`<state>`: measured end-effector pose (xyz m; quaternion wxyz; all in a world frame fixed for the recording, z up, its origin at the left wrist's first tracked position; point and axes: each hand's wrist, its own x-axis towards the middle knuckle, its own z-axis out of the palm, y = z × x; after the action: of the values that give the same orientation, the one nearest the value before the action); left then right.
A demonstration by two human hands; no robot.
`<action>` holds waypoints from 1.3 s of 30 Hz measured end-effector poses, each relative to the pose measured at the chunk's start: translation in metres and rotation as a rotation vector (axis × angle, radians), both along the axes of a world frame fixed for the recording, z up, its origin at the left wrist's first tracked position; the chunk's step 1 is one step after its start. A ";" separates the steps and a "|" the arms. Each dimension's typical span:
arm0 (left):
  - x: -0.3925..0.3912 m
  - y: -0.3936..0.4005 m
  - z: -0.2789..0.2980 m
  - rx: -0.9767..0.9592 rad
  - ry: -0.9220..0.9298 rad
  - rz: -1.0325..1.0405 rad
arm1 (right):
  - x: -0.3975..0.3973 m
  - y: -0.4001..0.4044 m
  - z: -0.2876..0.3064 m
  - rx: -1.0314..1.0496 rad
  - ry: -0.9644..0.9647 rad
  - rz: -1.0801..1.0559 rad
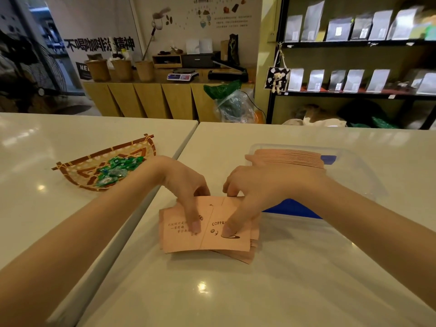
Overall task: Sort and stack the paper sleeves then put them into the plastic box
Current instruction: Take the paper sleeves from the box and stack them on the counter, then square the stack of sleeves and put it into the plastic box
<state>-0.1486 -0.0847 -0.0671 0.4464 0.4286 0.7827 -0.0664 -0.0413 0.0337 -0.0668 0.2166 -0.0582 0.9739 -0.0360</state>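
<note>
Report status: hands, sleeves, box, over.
Left hand and right hand both pressing the loose sleeve pile on the counter. Neat sleeve stack already in the clear plastic box. Nothing blocking the box.

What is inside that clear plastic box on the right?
The clear plastic box holds a neat stack of pink paper sleeves and something blue beside it. The right hand covers the stack's near end, so what lies below cannot be seen.
</note>
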 end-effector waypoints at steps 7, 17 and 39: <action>0.020 -0.022 0.008 0.178 0.128 0.002 | 0.029 -0.002 -0.005 -0.068 0.159 -0.031; 0.067 -0.019 0.004 0.616 0.397 -0.037 | 0.088 0.023 -0.008 -0.153 0.494 -0.106; 0.090 -0.014 -0.040 0.789 0.175 0.181 | 0.141 0.051 -0.041 -0.348 0.550 -0.286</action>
<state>-0.0587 -0.0987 -0.1066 0.1836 0.4891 0.8177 0.2419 0.0997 0.0851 -0.1078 -0.0740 0.0354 0.9733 -0.2143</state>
